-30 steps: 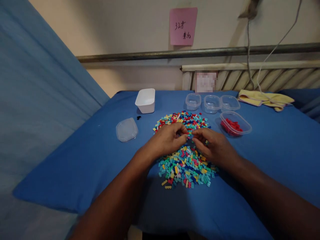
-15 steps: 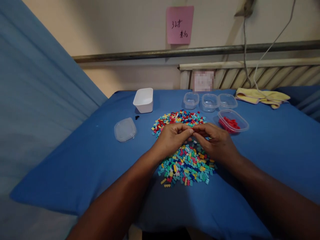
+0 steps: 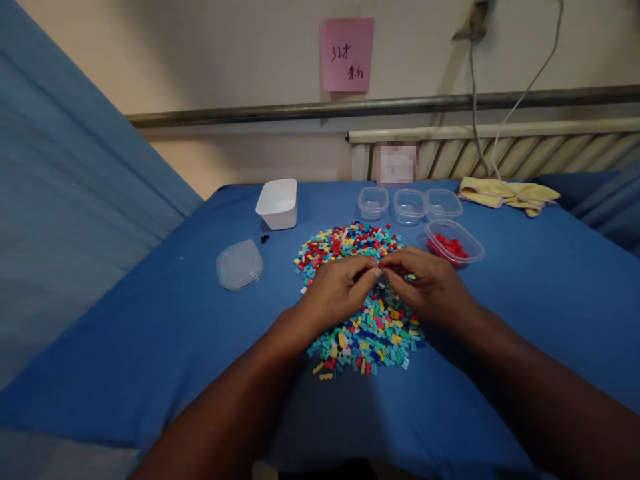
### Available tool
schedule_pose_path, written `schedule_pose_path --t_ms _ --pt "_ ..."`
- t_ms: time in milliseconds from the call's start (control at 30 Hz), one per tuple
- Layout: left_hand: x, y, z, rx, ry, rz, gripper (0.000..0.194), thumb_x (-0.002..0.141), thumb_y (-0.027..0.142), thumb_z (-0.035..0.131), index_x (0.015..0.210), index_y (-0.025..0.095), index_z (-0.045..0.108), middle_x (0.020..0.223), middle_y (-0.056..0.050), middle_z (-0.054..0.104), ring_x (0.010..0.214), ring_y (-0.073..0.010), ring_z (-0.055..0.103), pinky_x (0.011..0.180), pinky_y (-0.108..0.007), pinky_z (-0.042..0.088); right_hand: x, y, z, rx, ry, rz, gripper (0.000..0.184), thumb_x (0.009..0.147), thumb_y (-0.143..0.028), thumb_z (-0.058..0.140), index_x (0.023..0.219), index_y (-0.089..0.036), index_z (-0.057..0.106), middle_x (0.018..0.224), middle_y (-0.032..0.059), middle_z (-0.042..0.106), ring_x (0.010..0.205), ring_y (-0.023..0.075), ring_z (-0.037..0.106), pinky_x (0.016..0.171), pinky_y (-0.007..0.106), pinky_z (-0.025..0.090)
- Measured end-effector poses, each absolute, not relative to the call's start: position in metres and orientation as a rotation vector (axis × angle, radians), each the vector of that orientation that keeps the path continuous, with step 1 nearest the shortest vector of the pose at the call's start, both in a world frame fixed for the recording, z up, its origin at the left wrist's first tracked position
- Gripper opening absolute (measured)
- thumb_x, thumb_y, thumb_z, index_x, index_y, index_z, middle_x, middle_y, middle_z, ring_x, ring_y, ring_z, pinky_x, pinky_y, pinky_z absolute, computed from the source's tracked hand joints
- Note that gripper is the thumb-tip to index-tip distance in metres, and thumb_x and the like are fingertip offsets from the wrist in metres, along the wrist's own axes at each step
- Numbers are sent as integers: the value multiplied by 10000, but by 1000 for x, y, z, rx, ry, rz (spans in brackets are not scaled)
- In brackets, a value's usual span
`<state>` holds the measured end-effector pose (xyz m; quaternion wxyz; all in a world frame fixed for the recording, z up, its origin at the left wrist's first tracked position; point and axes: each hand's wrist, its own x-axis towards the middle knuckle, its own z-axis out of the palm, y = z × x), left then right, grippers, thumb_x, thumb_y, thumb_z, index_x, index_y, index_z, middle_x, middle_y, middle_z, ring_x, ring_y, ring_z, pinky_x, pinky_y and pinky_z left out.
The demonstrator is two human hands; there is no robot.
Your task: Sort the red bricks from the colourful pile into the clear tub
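Observation:
My left hand (image 3: 339,285) and my right hand (image 3: 429,279) meet fingertip to fingertip over a broad pile of small building bricks (image 3: 365,333) in turquoise, yellow, red, blue and white. Thumb and fingers are pinched together on both hands. What sits between the tips is too small to make out, though a speck of red shows there. Just beyond my right hand stands a clear plastic tub (image 3: 477,250) with red bricks (image 3: 450,245) in it. The hands cover the middle of the pile.
Three clear tubs (image 3: 411,217) stand in a row at the back. To the left are a white container (image 3: 278,217), clear lids (image 3: 240,265) and small black pieces (image 3: 265,239). A yellow cloth (image 3: 500,195) lies back right, under a hanging cord (image 3: 525,93). A blue curtain (image 3: 75,167) hangs left.
The view has shifted slightly, so the table things appear a little further left. My hands stay joined at the fingertips, slightly lower in view.

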<state>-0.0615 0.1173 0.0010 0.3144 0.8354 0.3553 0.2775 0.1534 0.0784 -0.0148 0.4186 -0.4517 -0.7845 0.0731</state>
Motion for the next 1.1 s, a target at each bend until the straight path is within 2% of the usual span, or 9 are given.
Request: schedule_pose_path --t_ms 100,233,300,433,567,700,900,1000,1100 --pt "-72 126 10 2227 1010 789 292 1073 388 551 1047 207 778 938 -32 758 850 -179 671 776 -299 488 179 81 -3 -1269 -1910 1 148 1026 -242 611 1081 -244 749 974 68 785 863 244 739 796 386 579" --pt "-109 150 23 2167 1322 774 293 1022 410 582 1005 199 785 870 -40 761 778 -199 666 697 -306 463 230 88 2 -1548 -1740 -334 180 1011 -311 624 1082 -238 771 1038 116 802 957 320 747 854 465 570" --pt "-130 160 28 2170 1469 646 263 978 386 607 953 194 785 852 -47 764 743 -204 659 664 -306 447 251 92 -3 -1688 -1736 -357 220 1016 -334 596 1102 -242 777 1069 133 801 999 351 739 853 492 562" --pt "-153 166 32 2241 1579 362 202 899 306 632 931 203 803 867 -50 779 763 -218 672 680 -316 450 273 99 -21 -1870 -1718 -352 246 997 -349 601 1079 -229 800 1031 148 801 893 345 720 727 455 517" --pt "-149 162 29 2342 1537 281 251 863 220 598 959 240 829 919 -41 795 795 -226 688 712 -325 463 276 99 -28 -1900 -1712 -424 283 991 -419 628 1097 -239 819 1011 153 792 806 320 698 633 410 435" --pt "-136 157 21 2514 1381 198 246 899 204 602 948 252 838 965 -59 785 849 -233 696 776 -336 496 263 95 -22 -1863 -1696 -450 317 999 -370 640 1227 -224 804 1150 162 798 956 330 728 692 414 477" --pt "-128 156 17 2660 1408 33 214 954 199 610 1003 222 817 1099 -92 755 964 -236 685 793 -324 497 214 89 -22 -1452 -1986 -313 276 1057 -317 585 1157 -164 793 1078 131 816 933 296 754 788 400 557" --pt "-129 155 22 2648 1401 -17 213 972 207 600 1009 221 809 1111 -90 746 970 -232 686 798 -316 494 192 85 -28 -1258 -2188 -195 239 1079 -264 560 1129 -176 776 1068 119 815 966 290 761 853 409 579" --pt "-130 152 27 2609 1368 -25 194 976 222 605 995 222 798 1089 -84 745 954 -223 681 820 -306 496 183 83 -32 -1165 -2258 -94 211 1084 -247 561 1127 -206 764 1070 104 816 962 278 765 844 405 591"
